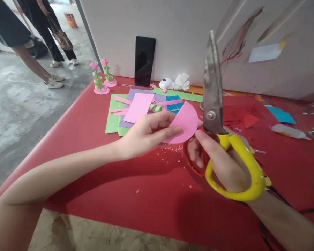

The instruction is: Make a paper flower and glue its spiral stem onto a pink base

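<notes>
Scissors fill the nearest part of the view: glossy yellow plastic loops, a red inner grip, and long dull steel blades closed together and pointing straight up. The right hand holds them, its fingers threaded through the loops and curled tight about the handles. Just left of it, the left hand pinches a pink paper half-disc, smooth and matte, with one straight edge and one curved; thumb above and fingers below are closed on its lower left part, holding it a little above the red bench, just beside the blades. Tiny pale paper scraps speckle the bench beneath. Farther back lies a loose pile of flat coloured sheets, green, purple, pink and blue, with curled green strips on top. To the right, red offcuts and a white glue bottle lie on the bench. Two small pink-and-green paper spiral trees stand near the far left corner, and a black phone leans upright against the pale wall.
</notes>
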### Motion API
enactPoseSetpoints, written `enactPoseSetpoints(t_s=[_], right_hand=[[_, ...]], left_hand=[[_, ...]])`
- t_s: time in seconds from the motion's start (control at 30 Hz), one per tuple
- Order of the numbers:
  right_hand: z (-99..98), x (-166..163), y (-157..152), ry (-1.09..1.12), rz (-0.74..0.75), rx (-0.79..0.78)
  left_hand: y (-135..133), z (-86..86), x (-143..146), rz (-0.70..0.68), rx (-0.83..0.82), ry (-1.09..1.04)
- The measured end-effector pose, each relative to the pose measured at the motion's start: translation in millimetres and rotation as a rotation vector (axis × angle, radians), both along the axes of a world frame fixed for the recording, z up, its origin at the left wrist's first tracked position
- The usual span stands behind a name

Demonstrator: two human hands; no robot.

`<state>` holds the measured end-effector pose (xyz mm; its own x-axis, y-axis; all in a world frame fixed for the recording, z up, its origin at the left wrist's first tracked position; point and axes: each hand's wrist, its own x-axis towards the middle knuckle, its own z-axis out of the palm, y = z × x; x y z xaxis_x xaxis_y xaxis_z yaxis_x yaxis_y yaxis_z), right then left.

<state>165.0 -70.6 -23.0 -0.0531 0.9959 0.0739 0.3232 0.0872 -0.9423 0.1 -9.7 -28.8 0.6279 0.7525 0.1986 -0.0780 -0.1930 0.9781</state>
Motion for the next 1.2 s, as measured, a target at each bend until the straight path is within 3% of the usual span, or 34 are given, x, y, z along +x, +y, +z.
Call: enactPoseSetpoints(t_s=[0.17, 0.3, 0.43, 0.53, 0.73, 1.2], right_hand=[[10.2, 2, 1, 0.039, 0.182, -0.041], [-4.2, 7, -2, -0.032, 0.12, -0.093], [-19.7, 15, -3, -0.133, 0.136, -0.001], [-19.8, 19, -2, -0.223, 0.151, 0.038], [-9.4, 18, 0, -0.333, 0.162, 0.076], [-3.9, 13, 1, -0.355, 0.13, 0.136]], left_hand=[[0, 3.7, -1, 0.075, 0.013, -0.139], [1, 3.5, -1, 0.192, 0.051, -0.165], [2, 2.8, -3, 0.298, 0.145, -0.15], [4, 2.2, -4, 0.348, 0.196, -0.15], [5, 4.6, -4, 0.354, 0.231, -0.157], [9, 4.8, -8, 0.218, 0.084, -0.113]])
